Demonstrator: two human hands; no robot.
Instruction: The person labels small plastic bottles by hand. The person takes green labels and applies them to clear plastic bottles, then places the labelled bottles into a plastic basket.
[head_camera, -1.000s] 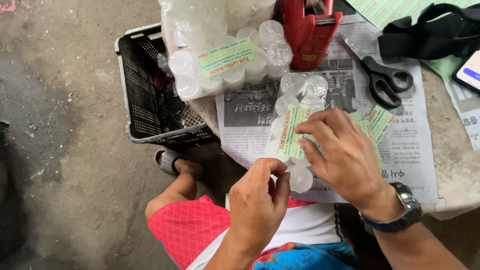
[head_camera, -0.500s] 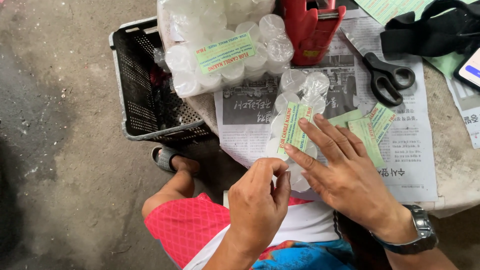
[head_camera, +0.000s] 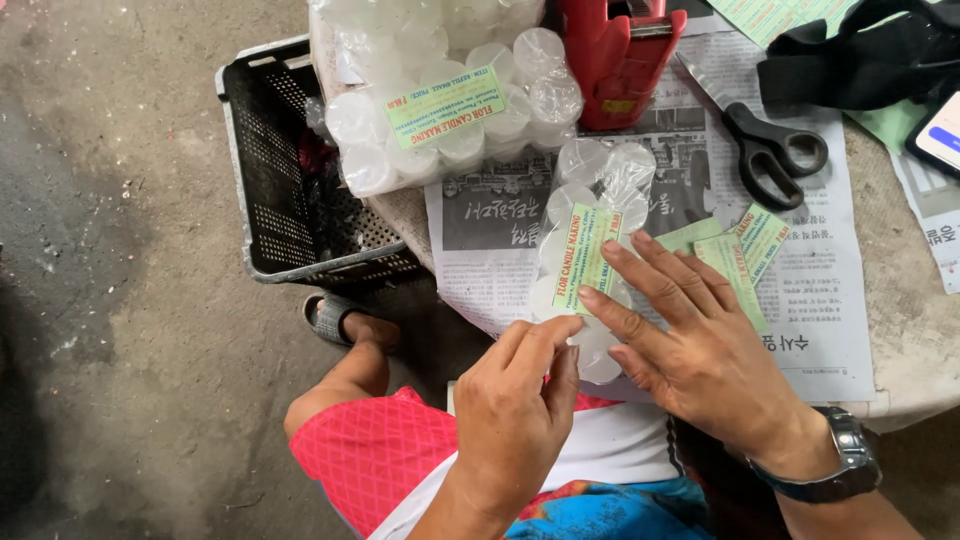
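A clear plastic pack of white round candles (head_camera: 590, 200) with a green paper label lies on newspaper (head_camera: 830, 310) at the table's near edge. My right hand (head_camera: 690, 350) rests flat on the pack's lower half, fingers spread over the label. My left hand (head_camera: 520, 410) is at the pack's near end, with thumb and fingers pinched at its edge. Loose green labels (head_camera: 745, 255) lie just right of my right hand's fingers.
A finished labelled candle pack (head_camera: 450, 110) sits at the table's far left, atop other clear packs. A red tape dispenser (head_camera: 620, 55), black scissors (head_camera: 765, 150), a black strap (head_camera: 860, 65) and a phone (head_camera: 940, 135) lie beyond. A black plastic crate (head_camera: 270, 180) stands on the concrete floor.
My right hand has flattened and slid down over the pack, fingers spreading out. My left hand stays pinched at the pack's near end.
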